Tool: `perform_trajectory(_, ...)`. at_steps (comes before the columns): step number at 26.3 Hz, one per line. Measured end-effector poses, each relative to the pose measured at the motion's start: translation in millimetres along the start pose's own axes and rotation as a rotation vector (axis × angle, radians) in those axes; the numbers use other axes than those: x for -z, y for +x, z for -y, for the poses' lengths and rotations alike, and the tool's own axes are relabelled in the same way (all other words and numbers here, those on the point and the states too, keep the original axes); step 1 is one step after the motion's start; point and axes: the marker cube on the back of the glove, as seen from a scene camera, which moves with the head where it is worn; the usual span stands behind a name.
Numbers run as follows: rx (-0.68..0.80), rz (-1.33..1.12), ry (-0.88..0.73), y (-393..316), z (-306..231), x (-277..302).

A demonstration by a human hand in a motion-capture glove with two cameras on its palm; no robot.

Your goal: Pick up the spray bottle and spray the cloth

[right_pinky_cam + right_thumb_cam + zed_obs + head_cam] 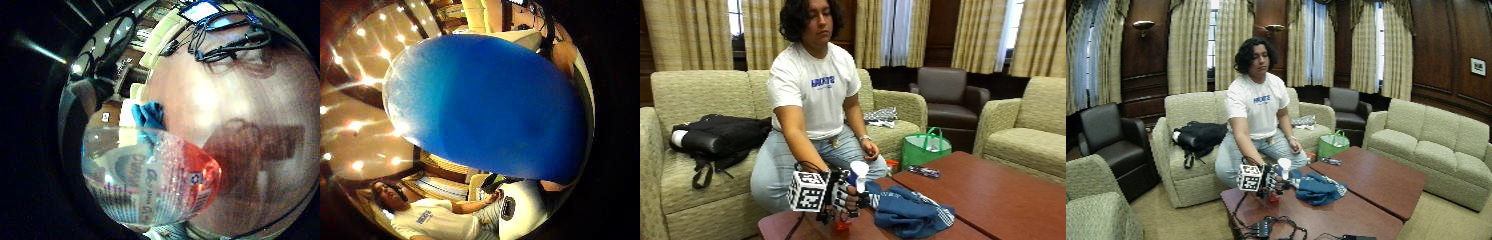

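Note:
In the outside view my gloved right hand (pixel 843 197) grips a clear spray bottle (pixel 857 174) by its neck at the near corner of the brown table (pixel 1013 195). The bottle has a white head and red liquid at its base (pixel 842 225). Its base is close to the tabletop; whether it touches I cannot tell. The nozzle points toward a crumpled blue cloth (pixel 909 210) lying just beside it on the table. In the little finger side palm view the labelled bottle (pixel 150 180) is close to the palm, with the cloth (pixel 150 115) beyond it. A blue rounded surface (pixel 485 105) covers most of the thumb side palm view.
The person's bare left hand (pixel 871 149) rests on their thigh. A green bag (pixel 926 147) stands on the floor by the sofa, and a black backpack (pixel 716 135) lies on the sofa. A small packet (pixel 924 171) sits on the table's far edge. Cables (pixel 1272 227) lie at the table's near end.

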Motion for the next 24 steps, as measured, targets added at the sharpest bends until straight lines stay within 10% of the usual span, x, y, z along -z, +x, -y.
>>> perform_trajectory(24,0.191,-0.147,0.084,-96.4,-67.4,66.8)
